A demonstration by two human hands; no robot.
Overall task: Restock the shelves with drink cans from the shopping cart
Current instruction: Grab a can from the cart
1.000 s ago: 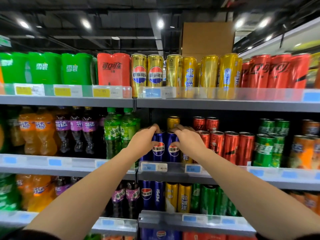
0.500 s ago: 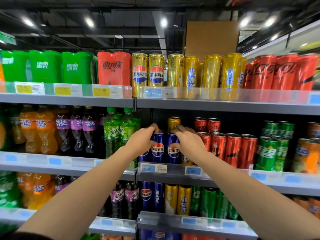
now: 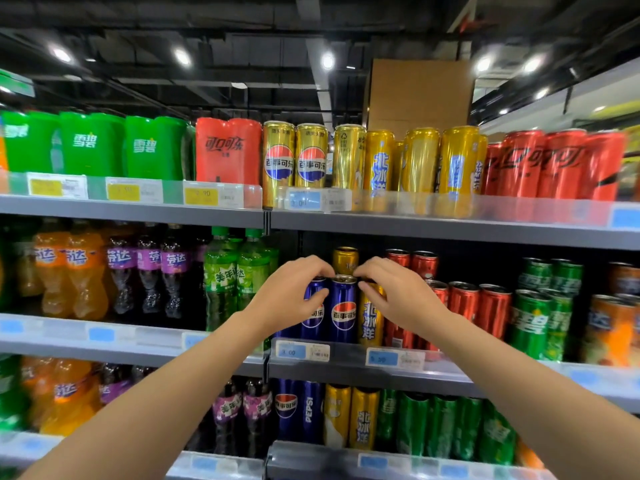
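Hands meet at the front of the middle shelf (image 3: pixel 485 374), where two blue cans stand side by side just behind the price strip. The left hand (image 3: pixel 291 296) curls round the left blue can (image 3: pixel 313 315), thumb on its face and fingers over the rim. The right hand (image 3: pixel 398 294) has its fingers bent, with the tips near the top of the right blue can (image 3: pixel 343 310) and its thumb by the gold can (image 3: pixel 370 318) next door; whether it truly grips either one I cannot tell.

To do this step well, I would judge that each can should be set flat on its base, pushed back until it touches the row behind, and turned so the round logo faces out. Gentle pressure from the top keeps tall thin cans from tipping. The red cans (image 3: pixel 464 306) stand close on the right, so the right hand should lift straight off, not sweep sideways. The shopping cart is out of view.
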